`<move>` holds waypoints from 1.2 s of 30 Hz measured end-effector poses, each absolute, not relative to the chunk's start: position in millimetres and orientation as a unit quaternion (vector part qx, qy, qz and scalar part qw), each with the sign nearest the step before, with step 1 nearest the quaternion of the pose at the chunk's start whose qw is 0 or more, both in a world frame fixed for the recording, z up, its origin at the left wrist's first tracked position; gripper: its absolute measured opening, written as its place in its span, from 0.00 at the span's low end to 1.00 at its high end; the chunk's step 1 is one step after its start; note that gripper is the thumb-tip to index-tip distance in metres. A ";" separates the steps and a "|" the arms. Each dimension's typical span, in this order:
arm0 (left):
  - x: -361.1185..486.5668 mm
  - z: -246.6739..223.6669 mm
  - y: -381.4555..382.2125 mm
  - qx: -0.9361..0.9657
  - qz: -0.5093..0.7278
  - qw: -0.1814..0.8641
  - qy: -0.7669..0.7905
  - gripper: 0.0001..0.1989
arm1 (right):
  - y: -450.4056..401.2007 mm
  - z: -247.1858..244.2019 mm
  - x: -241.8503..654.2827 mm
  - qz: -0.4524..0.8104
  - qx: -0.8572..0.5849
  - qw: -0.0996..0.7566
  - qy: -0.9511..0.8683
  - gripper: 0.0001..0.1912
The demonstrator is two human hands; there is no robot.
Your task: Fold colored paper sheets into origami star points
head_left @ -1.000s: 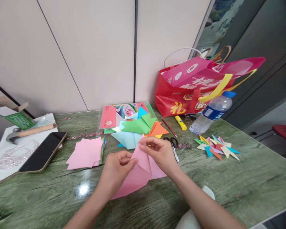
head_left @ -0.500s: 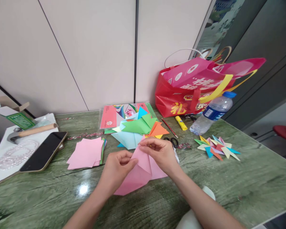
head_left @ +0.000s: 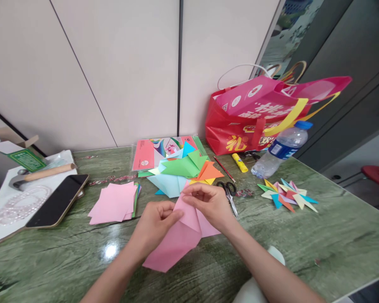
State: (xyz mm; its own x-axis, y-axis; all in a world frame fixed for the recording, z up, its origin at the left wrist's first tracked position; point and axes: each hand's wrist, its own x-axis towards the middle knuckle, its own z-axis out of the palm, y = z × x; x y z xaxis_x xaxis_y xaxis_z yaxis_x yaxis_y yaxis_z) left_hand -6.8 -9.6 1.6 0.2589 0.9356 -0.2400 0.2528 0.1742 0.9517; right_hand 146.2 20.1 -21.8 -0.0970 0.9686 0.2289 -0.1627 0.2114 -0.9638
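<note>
— What do we have in our hands?
— One pink sheet [head_left: 177, 248], creased and tilted above the near part of the table [head_left: 322, 248]. Our left hand [head_left: 156, 223] pinches its left edge, our right hand [head_left: 213, 206] its upper end; each grip is closed, thumb against fingers, with paper between.
— What do we count around it?
— One paper stack [head_left: 115, 202], pink on top, at left; one heap of folded papers [head_left: 185, 166] behind, too overlapped for us to number. Then one pair of scissors [head_left: 229, 196], one pencil [head_left: 224, 168], one yellow tube [head_left: 240, 162], one bottle [head_left: 279, 151] and one red bag [head_left: 232, 126]. Far left, we find one phone [head_left: 59, 202] and one hammer [head_left: 50, 171].
— And the table itself?
— Green, dark-streaked and glossy. Pale wall panels [head_left: 139, 63] rise behind it, and we see one red seat [head_left: 377, 174] beyond its right edge.
</note>
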 end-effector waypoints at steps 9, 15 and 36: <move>-5.3 3.5 -10.5 0.558 0.302 0.551 0.543 0.13 | 21.6 -27.0 146.6 0.511 -0.385 0.554 -0.532 0.07; -3.7 2.8 -11.4 0.560 0.306 0.543 0.546 0.13 | 21.4 -26.7 146.8 0.509 -0.382 0.559 -0.531 0.07; -15.9 3.8 -4.9 0.542 0.363 0.515 0.556 0.17 | 19.9 -26.3 145.2 0.559 -0.401 0.416 -0.594 0.13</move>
